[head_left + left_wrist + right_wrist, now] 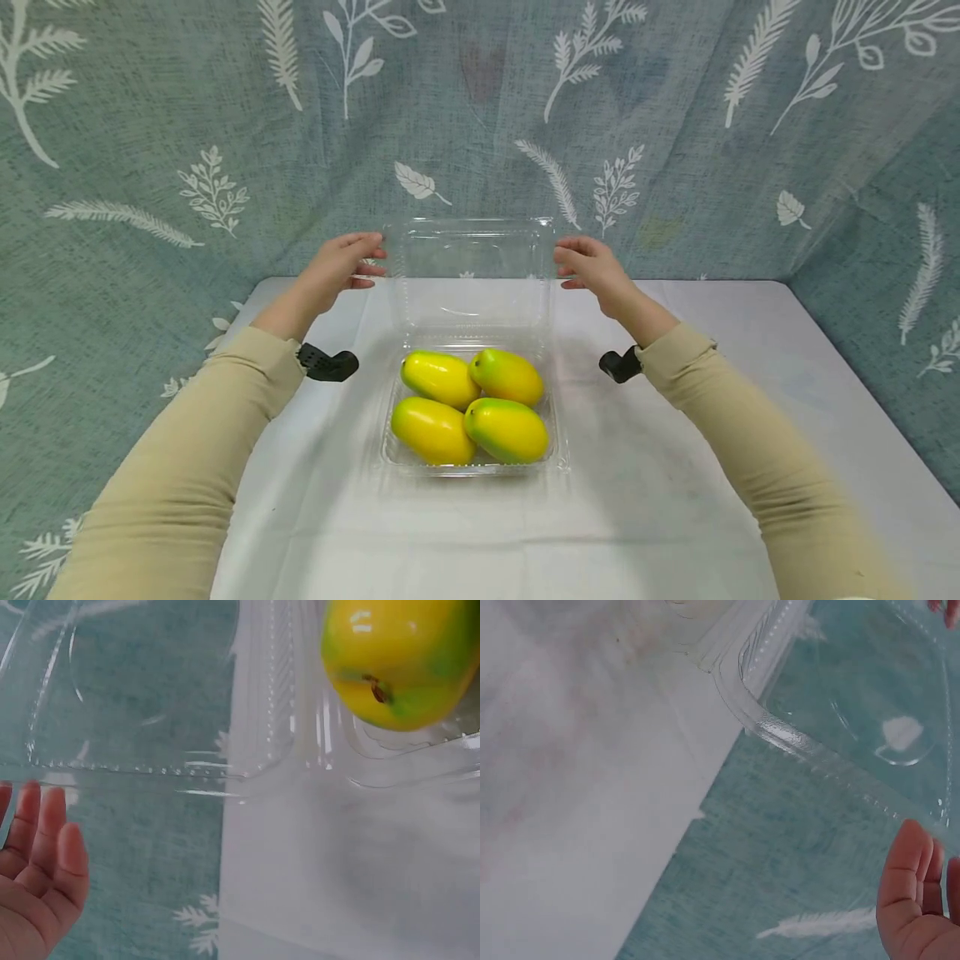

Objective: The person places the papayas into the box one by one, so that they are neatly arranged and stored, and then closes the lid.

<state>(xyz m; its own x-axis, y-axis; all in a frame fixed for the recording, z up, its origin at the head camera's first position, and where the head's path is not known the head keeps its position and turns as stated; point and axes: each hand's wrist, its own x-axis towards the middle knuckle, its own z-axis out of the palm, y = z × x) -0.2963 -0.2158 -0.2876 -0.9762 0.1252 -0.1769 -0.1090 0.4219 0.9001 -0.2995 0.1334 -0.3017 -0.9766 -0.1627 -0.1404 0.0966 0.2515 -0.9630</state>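
A clear plastic clamshell box [393,454] stands on the table, its hinged lid [472,296] raised at the back. Inside lie several yellow-green mangoes [506,431], one of them [405,664] seen close in the left wrist view. At the lid's left edge is my left hand [341,265], its fingers extended and their tips at the rim. My right hand [596,268] mirrors it on the other side, fingertips at the lid's right edge [840,776]. The left thumb is out of the left wrist view.
White cloth [487,546] covers the table. Behind it and at the sides hangs a grey-green curtain [480,142] with white leaf prints. A black wrist mount [326,364] juts out below the left sleeve, and another [621,365] below the right.
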